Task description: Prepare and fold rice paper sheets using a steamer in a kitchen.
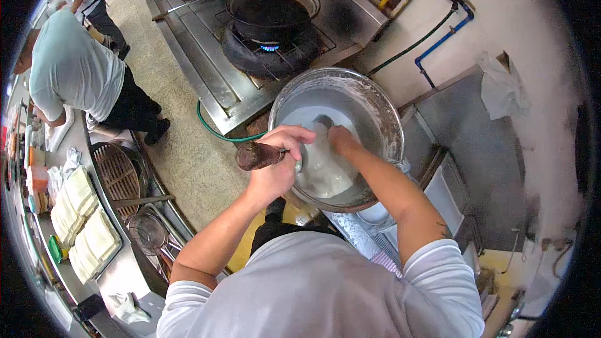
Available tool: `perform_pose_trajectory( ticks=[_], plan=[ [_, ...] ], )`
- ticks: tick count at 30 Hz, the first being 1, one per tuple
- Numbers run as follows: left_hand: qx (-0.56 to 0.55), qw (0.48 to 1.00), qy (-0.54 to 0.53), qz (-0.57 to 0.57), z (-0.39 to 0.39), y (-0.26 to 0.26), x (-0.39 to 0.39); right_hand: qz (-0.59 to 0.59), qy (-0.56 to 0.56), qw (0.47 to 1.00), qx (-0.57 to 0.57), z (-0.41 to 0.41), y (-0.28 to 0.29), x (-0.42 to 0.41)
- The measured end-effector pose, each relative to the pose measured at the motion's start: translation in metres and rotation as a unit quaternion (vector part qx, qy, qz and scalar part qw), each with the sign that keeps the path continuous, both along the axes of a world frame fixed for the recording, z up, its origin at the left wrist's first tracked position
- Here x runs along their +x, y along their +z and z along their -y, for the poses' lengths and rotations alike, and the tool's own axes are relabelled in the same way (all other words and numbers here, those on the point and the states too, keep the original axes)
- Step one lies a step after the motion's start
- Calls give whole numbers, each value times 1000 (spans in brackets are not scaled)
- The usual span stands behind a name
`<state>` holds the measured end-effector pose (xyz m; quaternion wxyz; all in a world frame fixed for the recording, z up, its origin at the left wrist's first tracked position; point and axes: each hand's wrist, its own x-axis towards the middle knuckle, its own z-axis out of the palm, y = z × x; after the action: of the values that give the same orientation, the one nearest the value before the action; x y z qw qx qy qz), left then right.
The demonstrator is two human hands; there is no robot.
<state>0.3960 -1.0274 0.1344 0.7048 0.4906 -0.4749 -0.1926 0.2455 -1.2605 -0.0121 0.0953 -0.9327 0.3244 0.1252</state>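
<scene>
A large metal mixing bowl (386, 108) stands before me, its inner wall smeared with white residue. Inside lies a glossy white batter or soft dough (326, 179). Over the bowl's left rim, my left hand (277, 169) grips a utensil by its dark wooden handle (256, 156), whose butt points left. The utensil's working end cannot be made out. My right hand (345, 141) reaches down into the bowl at the white mixture, fingers partly hidden. Just beyond those fingers shows a dark rounded object (324, 121), too unclear to name.
Beyond the bowl, a wok (272, 11) sits over a lit blue flame on a steel range (225, 98). A ladle (192, 2) lies across the range. Two people (77, 65) bend over the left counter (119, 277), which holds pale folded cloths (94, 244). A green hose (211, 131) crosses the floor.
</scene>
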Motion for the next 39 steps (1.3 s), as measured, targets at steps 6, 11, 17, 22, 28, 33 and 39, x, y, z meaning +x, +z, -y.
perform_pose_trajectory(
  ticks=[6,11,17,22,28,33,39],
  plan=[
    [-1,1000,3,-1,6,-16,6,-148,242,956,75,36,-57,-13],
    [0,1000,-11,-27,14,-21,4,123,-366,791,474,-1,46,-29],
    [60,995,10,-78,12,-32,7,148,-306,769,542,-17,145,-67],
    [59,991,98,65,7,-50,16,190,-274,764,552,-39,217,-118],
    [142,958,178,177,-21,-66,-3,239,-285,760,532,-54,245,-212],
    [100,945,282,133,-69,-57,-23,271,-346,771,461,-72,251,-309],
    [-115,900,384,170,-89,28,-44,324,-435,733,411,-99,216,-447]
  ],
)
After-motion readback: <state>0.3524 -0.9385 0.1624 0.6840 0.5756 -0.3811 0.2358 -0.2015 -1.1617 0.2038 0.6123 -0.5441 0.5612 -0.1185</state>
